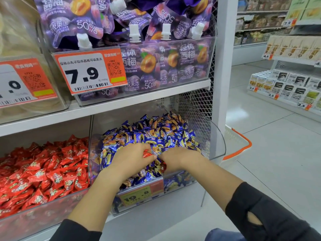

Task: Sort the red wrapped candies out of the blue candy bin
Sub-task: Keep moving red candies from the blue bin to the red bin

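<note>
Your left hand (pixel 133 156) lies on the heap of blue candies (pixel 156 134) in the clear bin (pixel 215 136), its fingers pinching a red candy (pixel 147 154) near the front of the heap. Your right hand (pixel 175 158) is just beside it, fingers curled down into the blue wrappers; whether they grip anything, you cannot tell. Another red wrapper (pixel 163 166) peeks out just under that hand. The red bin (pixel 43 171) sits left.

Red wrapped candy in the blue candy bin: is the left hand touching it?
Touching. The head view shows the left hand pinching the red wrapped candy between thumb and fingertips, above the blue candies.
</note>
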`<act>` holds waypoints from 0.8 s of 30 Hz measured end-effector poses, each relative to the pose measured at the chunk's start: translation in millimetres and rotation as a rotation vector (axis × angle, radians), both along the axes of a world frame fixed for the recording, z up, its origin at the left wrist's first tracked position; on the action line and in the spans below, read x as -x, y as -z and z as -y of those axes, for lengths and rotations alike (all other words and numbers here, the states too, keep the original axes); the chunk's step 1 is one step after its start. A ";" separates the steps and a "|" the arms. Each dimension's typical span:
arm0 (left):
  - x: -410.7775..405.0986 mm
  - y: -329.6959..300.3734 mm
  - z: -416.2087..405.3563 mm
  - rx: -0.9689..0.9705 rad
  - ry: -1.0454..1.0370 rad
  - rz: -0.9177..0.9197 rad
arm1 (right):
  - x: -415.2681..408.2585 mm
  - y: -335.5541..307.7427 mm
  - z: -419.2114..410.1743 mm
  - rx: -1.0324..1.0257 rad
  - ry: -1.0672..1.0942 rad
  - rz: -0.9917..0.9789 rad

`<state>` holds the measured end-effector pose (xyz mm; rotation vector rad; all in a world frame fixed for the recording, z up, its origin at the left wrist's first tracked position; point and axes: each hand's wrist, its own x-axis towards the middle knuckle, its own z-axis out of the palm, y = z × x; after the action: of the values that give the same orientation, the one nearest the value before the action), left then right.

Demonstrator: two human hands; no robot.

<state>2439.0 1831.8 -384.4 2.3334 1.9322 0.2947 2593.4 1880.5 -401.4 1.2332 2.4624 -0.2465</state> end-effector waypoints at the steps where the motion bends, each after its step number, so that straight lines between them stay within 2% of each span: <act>1: 2.1 0.0 0.0 -0.005 -0.009 0.010 | -0.1 0.5 -0.4 -0.052 -0.005 0.020; 4: 10.7 -2.5 2.0 -0.032 -0.057 0.064 | -8.7 0.8 -3.6 -0.148 0.067 -0.056; 10: 13.1 -23.8 14.4 -0.246 -0.199 0.317 | -38.2 -14.9 -14.2 -0.049 0.342 -0.699; 12: 18.0 -32.5 21.3 -0.297 -0.230 0.333 | -39.5 -25.0 -13.6 -0.034 0.362 -0.808; 14: 25.3 -36.4 28.5 -0.279 -0.235 0.285 | -34.9 -30.4 -7.6 0.014 0.316 -0.743; 19: 29.3 -31.8 40.7 -0.238 -0.226 0.140 | -9.2 -16.1 7.0 0.133 0.156 -0.401; 21: 21.5 -31.4 38.0 -0.172 -0.146 0.189 | -4.0 -13.8 5.2 0.137 0.148 -0.337; 24: -0.6 -24.8 18.7 0.042 0.051 0.230 | -7.0 -15.6 2.7 0.088 0.152 -0.227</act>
<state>2439.6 1813.1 -359.6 2.2083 1.7523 0.4888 2600.4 1877.8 -385.8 1.4253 2.5141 -0.5575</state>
